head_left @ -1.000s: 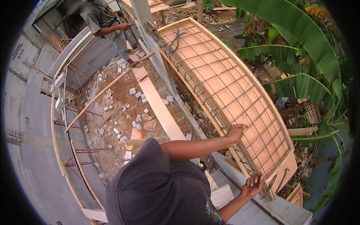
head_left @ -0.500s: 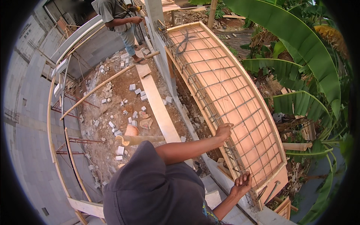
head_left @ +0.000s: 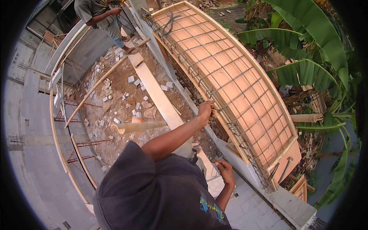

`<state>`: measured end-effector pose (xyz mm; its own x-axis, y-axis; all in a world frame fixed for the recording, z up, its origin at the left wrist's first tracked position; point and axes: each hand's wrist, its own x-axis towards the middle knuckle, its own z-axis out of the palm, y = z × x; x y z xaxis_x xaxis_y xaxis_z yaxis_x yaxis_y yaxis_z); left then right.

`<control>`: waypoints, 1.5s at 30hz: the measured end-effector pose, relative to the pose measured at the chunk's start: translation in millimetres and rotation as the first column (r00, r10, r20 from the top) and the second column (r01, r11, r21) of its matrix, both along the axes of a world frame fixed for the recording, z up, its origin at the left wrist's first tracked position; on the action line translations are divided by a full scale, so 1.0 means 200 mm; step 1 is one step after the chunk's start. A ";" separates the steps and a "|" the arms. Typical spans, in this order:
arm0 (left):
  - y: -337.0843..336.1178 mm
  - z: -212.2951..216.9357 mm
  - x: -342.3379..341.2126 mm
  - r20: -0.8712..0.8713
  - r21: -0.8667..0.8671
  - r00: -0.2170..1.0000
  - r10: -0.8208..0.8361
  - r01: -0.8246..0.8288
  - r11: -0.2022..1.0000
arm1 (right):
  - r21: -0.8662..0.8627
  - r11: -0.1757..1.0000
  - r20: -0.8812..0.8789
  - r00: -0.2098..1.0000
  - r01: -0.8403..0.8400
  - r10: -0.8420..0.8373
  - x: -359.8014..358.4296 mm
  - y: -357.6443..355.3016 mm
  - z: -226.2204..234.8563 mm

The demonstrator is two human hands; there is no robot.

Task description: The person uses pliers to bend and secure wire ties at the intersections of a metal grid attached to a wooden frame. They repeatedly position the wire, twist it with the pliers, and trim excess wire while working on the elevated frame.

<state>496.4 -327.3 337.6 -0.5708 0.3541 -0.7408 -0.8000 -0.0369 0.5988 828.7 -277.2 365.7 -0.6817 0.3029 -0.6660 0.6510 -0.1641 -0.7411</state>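
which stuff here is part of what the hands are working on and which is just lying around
In hand:
left hand reaching to the rebar mesh
right hand low by the block wall top
wooden formwork panel under the mesh

Lying about:
long plank
broken block pieces on the dirt
pole
banana leaves

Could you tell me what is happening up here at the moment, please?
A person in a dark shirt leans over a long wooden formwork tray lined with a grey steel rebar grid. The left hand grips the bars at the tray's near edge; the right hand rests on the grey block wall. Another person stands farther off.
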 end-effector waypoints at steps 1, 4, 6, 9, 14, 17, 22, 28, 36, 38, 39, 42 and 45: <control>-0.04 -0.03 0.00 -0.020 -0.001 0.999 0.036 -0.036 0.999 | -0.052 0.998 0.052 0.998 -0.027 0.029 0.04 0.01 0.01; -0.13 -0.14 -0.09 -0.105 0.009 0.982 0.158 -0.158 0.987 | -0.130 0.984 0.130 0.981 -0.124 0.141 0.16 0.07 -0.03; -0.23 -0.16 -0.13 -0.082 0.079 0.985 0.152 -0.146 0.986 | -0.183 0.980 0.172 0.979 -0.076 0.108 0.19 0.11 -0.08; -0.31 -0.10 -0.15 -0.119 0.074 0.967 0.227 -0.219 0.973 | -0.159 0.983 0.161 0.980 -0.094 0.120 0.16 0.16 -0.13; -0.44 -0.16 -0.19 -0.492 -0.179 0.835 0.246 -0.374 0.910 | 0.140 0.986 -0.041 0.994 -0.091 0.097 -0.02 0.19 -0.20; -0.50 -0.16 -0.26 -0.577 -0.224 0.785 0.225 -0.417 0.881 | 0.274 0.962 -0.107 0.994 0.017 0.013 -0.15 0.23 -0.26; -0.64 -0.08 -0.47 -0.340 0.039 0.867 0.364 -0.374 0.927 | 0.109 0.993 -0.005 0.999 0.054 -0.053 -0.37 0.28 -0.20; -0.87 -0.10 -0.92 -0.291 0.100 0.903 0.317 -0.300 0.949 | 0.130 0.991 0.073 0.996 0.037 -0.047 -0.68 0.31 -0.29; -1.23 -0.25 -1.17 -0.192 0.051 0.947 0.258 -0.253 0.966 | 0.532 0.832 0.146 0.985 -0.159 0.094 -1.25 0.24 -0.39; -1.31 -0.27 -1.19 -0.151 0.060 0.954 0.259 -0.253 0.966 | 0.587 0.703 0.404 0.897 -0.403 0.177 -1.46 0.15 -0.30; -1.32 -0.28 -1.19 -0.130 0.072 0.958 0.255 -0.247 0.966 | 0.619 0.643 0.396 0.886 -0.451 0.241 -1.55 0.09 -0.24; -1.31 -0.25 -1.21 -0.092 0.102 0.967 0.238 -0.228 0.968 | 0.675 0.518 0.350 0.846 -0.525 0.402 -1.79 -0.04 -0.11; -1.27 -0.22 -1.21 -0.085 0.147 0.970 0.226 -0.212 0.966 | 0.594 0.629 0.184 0.845 -0.502 0.502 -2.01 -0.19 -0.05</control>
